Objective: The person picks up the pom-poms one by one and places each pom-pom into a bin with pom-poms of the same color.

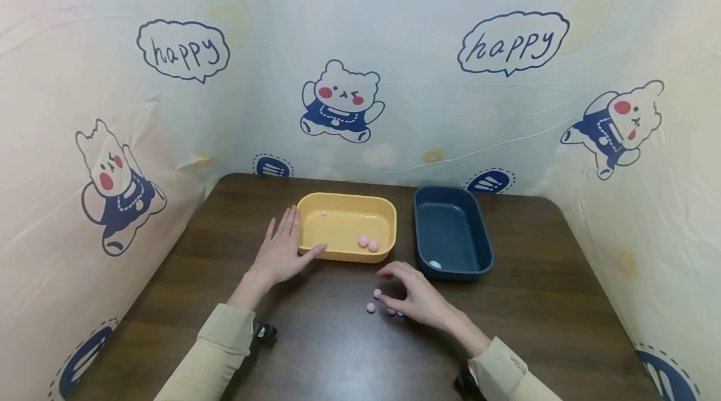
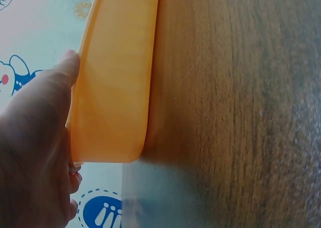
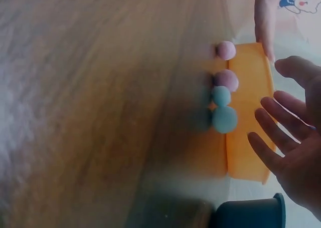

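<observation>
My left hand (image 1: 281, 251) rests on the left end of a yellow tray (image 1: 347, 257), fingers straight along the rim and thumb over the front corner. Inside that tray lie pink balls (image 1: 363, 241). Above several small balls on the table, my right hand (image 1: 419, 296) hovers with loosely bent, spread fingers and nothing seen between them. Among those balls are a pink ball (image 1: 370, 308) and, in the right wrist view, a light blue ball (image 3: 224, 119). Part of the group is hidden behind the right hand in the head view.
A dark blue tray (image 1: 453, 275) stands right of the yellow one, with a small pale piece (image 1: 435, 264) near its front end. Both sit on a dark wooden table (image 1: 315, 351). A printed curtain (image 1: 417, 32) hangs behind and at the sides.
</observation>
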Action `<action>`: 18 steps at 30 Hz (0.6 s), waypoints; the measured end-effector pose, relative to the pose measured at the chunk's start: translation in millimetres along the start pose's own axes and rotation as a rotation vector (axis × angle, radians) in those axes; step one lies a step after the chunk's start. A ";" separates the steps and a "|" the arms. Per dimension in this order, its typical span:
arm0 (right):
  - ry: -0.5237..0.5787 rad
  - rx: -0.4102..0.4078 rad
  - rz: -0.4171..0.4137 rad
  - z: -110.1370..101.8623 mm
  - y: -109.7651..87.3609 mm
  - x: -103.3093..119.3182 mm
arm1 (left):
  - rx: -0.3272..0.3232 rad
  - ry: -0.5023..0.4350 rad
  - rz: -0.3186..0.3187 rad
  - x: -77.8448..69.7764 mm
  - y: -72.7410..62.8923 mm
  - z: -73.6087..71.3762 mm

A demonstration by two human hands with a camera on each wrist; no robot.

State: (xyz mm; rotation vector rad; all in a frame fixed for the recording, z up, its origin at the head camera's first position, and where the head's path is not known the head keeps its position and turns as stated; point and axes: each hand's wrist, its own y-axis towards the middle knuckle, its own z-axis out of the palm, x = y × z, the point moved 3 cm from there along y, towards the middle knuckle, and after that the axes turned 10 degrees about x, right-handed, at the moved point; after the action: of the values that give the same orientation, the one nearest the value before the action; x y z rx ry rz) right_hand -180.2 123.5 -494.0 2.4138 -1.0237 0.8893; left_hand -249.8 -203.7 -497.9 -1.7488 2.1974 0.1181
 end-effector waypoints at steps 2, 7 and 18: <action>0.002 0.023 0.003 2.7 1.0 -1.5 | 0.001 -0.001 -0.001 0.1 -0.1 0.2; 0.005 0.065 0.015 7.6 4.1 -4.1 | 0.007 0.000 -0.003 0.4 0.1 0.3; -0.040 0.108 -0.017 16.8 8.9 -8.1 | -0.004 0.011 0.002 -0.2 1.1 -0.1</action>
State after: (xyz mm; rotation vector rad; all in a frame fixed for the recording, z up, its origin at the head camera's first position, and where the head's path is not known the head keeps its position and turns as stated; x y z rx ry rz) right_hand -184.3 112.5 -511.1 2.5354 -0.9912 0.9156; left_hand -250.8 -203.3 -497.9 -1.7534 2.2081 0.1136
